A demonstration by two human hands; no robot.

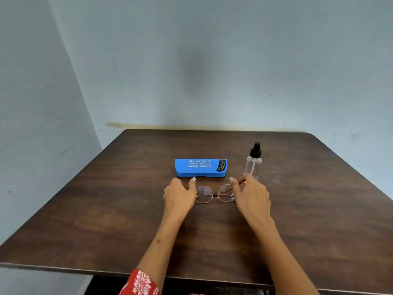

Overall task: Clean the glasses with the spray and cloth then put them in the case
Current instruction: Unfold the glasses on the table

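Glasses (214, 193) sit on the counter (106, 220), left hand (179, 195) and right hand (252, 194) loosely open at either end, probably about to lift.

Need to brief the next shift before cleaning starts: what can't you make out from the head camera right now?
- Cloth: none in view; whether it lies in the shut blue case is hidden.
- Glasses: temple ends covered by the left hand and right hand; actual grip unclear.
- Spray bottle: clear, liquid level unreadable; base behind right-hand fingers.
- Case small print: too small to read.
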